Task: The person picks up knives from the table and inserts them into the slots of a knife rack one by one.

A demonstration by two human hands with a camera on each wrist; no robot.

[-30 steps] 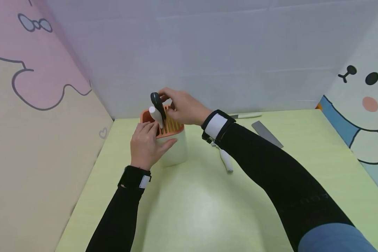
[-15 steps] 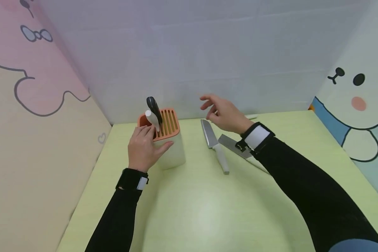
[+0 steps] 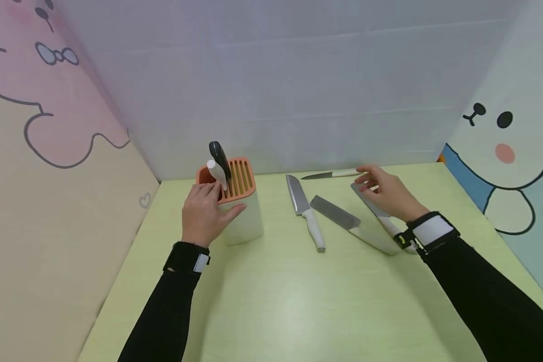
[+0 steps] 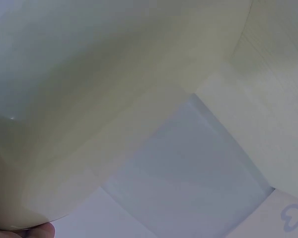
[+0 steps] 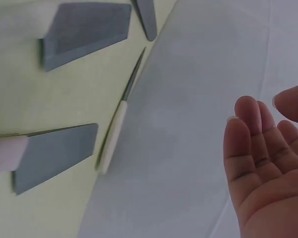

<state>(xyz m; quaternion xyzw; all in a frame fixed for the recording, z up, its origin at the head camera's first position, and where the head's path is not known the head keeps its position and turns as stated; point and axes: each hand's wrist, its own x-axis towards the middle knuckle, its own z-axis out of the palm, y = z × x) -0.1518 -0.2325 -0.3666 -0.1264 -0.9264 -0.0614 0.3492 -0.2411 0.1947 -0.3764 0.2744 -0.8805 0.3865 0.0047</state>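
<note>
My left hand (image 3: 203, 213) holds the near left rim of a cream knife block (image 3: 242, 223) with a slotted orange top, fingers bent over the edge and thumb along its front. A black handle (image 3: 218, 155) and a white handle (image 3: 215, 171) stand up from the block; their lower parts are hidden inside. My right hand (image 3: 389, 195), holding nothing, hovers at the far right with fingers loosely bent. Beneath its fingertips in the head view lies a paring knife (image 3: 339, 173) with a white handle. A broad-bladed knife (image 3: 366, 200) lies partly under the hand.
Left of that hand lie another broad-bladed knife (image 3: 337, 213) and a pointed kitchen knife (image 3: 314, 229), both white-handled. The pale yellow-green table (image 3: 271, 301) meets a grey-white wall (image 3: 271, 100) at the back. Patterned walls stand on both sides.
My right hand has let go of the black handle in the block and moved far right, over the knives. My left hand stays on the block.
</note>
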